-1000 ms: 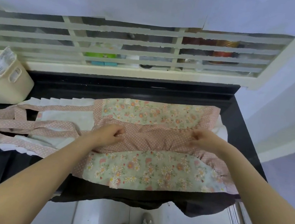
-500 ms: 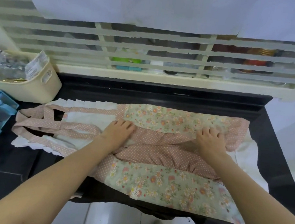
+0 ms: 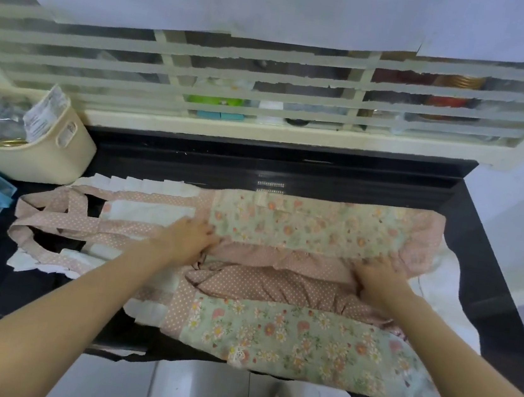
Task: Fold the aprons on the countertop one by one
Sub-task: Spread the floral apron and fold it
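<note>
Both hands — left hand (image 3: 188,238) and right hand (image 3: 378,278), each grip spread flat — press the floral apron (image 3: 299,229) on the black surface (image 3: 490,292), apparently to hold its lengthwise fold in place.

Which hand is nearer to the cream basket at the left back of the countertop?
The left hand. It rests on the apron near the middle, to the right of and in front of the cream basket. The right hand presses the apron much farther right.
</note>
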A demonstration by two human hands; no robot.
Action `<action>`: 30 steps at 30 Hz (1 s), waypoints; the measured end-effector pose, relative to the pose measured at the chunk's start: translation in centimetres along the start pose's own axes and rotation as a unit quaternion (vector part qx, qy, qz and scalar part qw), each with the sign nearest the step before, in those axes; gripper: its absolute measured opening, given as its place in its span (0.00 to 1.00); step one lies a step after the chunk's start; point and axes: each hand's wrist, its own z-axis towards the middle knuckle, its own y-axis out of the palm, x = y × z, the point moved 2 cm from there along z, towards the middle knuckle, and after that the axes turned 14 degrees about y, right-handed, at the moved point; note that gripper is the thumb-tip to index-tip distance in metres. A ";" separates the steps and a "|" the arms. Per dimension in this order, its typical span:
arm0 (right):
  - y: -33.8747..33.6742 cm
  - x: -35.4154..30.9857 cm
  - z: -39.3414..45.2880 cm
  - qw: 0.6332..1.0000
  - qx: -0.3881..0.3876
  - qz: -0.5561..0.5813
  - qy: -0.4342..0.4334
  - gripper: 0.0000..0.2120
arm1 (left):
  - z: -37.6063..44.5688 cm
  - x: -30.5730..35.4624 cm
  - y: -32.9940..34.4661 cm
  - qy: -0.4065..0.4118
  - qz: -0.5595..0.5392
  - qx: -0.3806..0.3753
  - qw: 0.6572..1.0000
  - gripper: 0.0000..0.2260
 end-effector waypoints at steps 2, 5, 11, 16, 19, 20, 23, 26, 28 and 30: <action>1.0 -0.7 0.1 0.999 -0.046 -0.016 0.021 0.24 | 0.9 -0.2 0.9 -0.013 -0.060 -0.079 0.995 0.08; 1.3 -0.8 1.0 0.994 -0.095 0.022 0.057 0.22 | 1.4 -0.9 -0.2 -0.033 -0.171 -0.143 0.974 0.08; -4.2 -0.6 3.3 0.989 0.000 0.139 0.052 0.13 | 1.1 -3.8 -4.5 -0.103 -0.243 0.057 0.963 0.12; -7.5 -1.3 6.7 0.990 0.013 0.141 -0.024 0.29 | 3.7 -4.1 -5.7 -0.097 -0.127 0.016 0.987 0.27; -7.3 -1.1 8.8 0.997 -0.012 0.077 -0.027 0.44 | 5.9 -4.8 -5.5 -0.109 -0.143 -0.046 0.983 0.32; -7.1 -1.0 9.6 0.998 -0.015 0.055 -0.021 0.47 | 6.6 -5.1 -5.3 -0.113 -0.156 -0.061 0.979 0.32; -6.9 -0.9 11.3 1.000 -0.001 0.011 -0.024 0.44 | 8.0 -5.9 -5.1 -0.117 -0.179 -0.096 0.972 0.25; -7.5 -1.0 13.2 0.995 -0.066 0.027 -0.068 0.28 | 8.7 -6.9 -4.8 -0.119 -0.227 -0.138 0.957 0.16; -8.4 -0.7 14.2 0.990 -0.121 0.019 -0.075 0.22 | 8.7 -7.7 -5.1 -0.122 -0.230 -0.153 0.953 0.15; -10.2 -0.2 15.1 0.989 -0.126 0.023 -0.070 0.18 | 8.6 -8.9 -6.2 -0.133 -0.202 -0.137 0.961 0.15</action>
